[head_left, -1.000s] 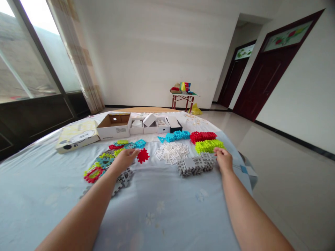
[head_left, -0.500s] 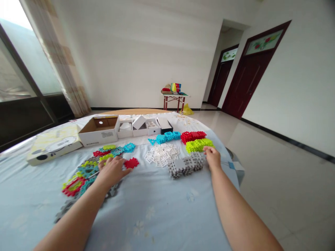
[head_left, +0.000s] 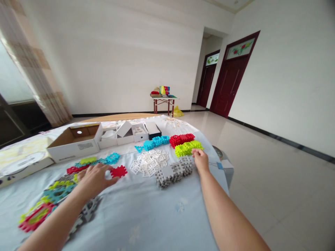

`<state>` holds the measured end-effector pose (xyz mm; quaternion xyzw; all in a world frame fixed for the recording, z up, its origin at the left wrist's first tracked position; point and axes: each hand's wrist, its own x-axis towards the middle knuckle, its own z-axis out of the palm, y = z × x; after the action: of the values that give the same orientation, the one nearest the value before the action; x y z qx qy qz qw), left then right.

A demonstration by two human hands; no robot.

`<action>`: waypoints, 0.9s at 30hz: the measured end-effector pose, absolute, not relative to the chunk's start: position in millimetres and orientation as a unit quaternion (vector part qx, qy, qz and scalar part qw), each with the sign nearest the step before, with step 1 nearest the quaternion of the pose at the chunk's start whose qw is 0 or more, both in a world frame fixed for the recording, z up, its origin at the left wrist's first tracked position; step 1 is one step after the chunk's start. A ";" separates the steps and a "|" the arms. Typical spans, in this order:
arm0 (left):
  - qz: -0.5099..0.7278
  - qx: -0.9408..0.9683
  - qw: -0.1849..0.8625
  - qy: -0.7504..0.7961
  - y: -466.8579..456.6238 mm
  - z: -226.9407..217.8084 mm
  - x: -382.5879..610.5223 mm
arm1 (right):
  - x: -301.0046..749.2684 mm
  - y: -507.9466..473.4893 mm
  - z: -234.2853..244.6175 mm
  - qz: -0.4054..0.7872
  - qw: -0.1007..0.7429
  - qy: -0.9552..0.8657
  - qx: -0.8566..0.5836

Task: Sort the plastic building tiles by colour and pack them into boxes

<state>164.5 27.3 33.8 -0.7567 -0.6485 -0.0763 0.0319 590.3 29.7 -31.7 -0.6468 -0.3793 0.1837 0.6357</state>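
My left hand (head_left: pixel 94 179) is spread open, palm down, over a loose pile of coloured interlocking tiles. Beside its thumb and index finger lies a flat red notched tile (head_left: pixel 118 171). My right hand (head_left: pixel 201 159) is closed, its fingertips at the near right end of a row of lime-green interlocking tiles (head_left: pixel 188 148). What those fingers pinch, if anything, is hidden. Just left of the right hand stands a row of grey tiles (head_left: pixel 174 171). Behind the lime-green row are red tiles (head_left: pixel 181 140), with blue tiles (head_left: pixel 154 142) to their left. White window-frame pieces (head_left: pixel 150 162) lie heaped between the hands.
An open cardboard box (head_left: pixel 74 148) and several small white boxes (head_left: pixel 124 130) stand along the back of the cloth-covered table (head_left: pixel 146 216). A pale yellow box (head_left: pixel 24 164) is at far left. The table edge curves past my right forearm. A small side table (head_left: pixel 164 99) stands by the wall.
The view has turned right, so everything sits further left. My left hand stays open over the pile, slightly lifted. My right hand remains closed by the lime-green row.
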 end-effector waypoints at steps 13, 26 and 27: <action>-0.198 -0.794 -0.105 -0.564 121.3 85.6 370.4 | 583.4 32.1 -30.1 0.212 0.652 -0.346 -0.640; -0.099 -0.796 -0.097 -0.589 172.5 63.7 443.0 | 585.4 37.8 -26.7 0.220 0.657 -0.329 -0.642; -0.096 -0.800 -0.097 -0.585 174.1 63.0 442.9 | 585.2 37.9 -26.6 0.219 0.655 -0.330 -0.643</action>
<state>442.9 174.1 63.0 -0.7995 -0.5849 -0.0961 -0.0971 585.2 37.9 -26.6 -0.6431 -0.3304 0.2192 0.6552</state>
